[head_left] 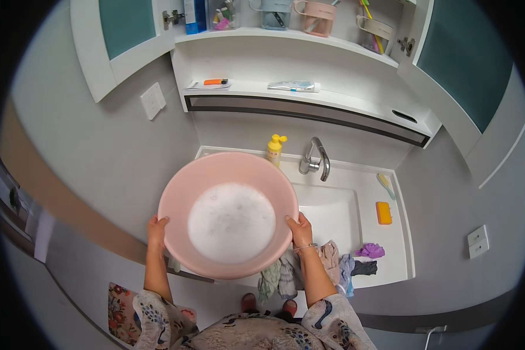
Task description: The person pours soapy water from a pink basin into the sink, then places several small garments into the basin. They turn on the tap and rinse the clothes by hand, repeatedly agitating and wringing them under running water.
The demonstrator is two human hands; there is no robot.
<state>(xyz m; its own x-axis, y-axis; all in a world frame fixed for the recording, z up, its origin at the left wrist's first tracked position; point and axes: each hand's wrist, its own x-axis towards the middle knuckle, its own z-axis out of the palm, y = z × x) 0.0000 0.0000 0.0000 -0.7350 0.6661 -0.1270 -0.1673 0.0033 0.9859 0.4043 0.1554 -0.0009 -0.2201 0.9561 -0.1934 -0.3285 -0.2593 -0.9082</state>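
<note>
A big round pink basin [178, 219] with white suds [231, 224] inside is gripped at both sides. My left hand [156, 230] closes on its left rim, thumb on top. On the right rim, my right hand [300, 230] has the same hold, with a bracelet at the wrist. The basin covers the left part of the white sink counter [399, 245]; whether it rests there or is lifted I cannot tell. Several damp-looking cloths [331, 256] hang over the counter's front edge beside my right forearm.
Behind the basin stand a yellow bottle [275, 149] and a chrome faucet [315, 160]. A brush [385, 185], an orange sponge [384, 213] and a purple scrunchie-like bundle [370, 251] lie at the right. Overhead, cabinet doors [466, 64] stand swung out around shelves with cups [319, 18].
</note>
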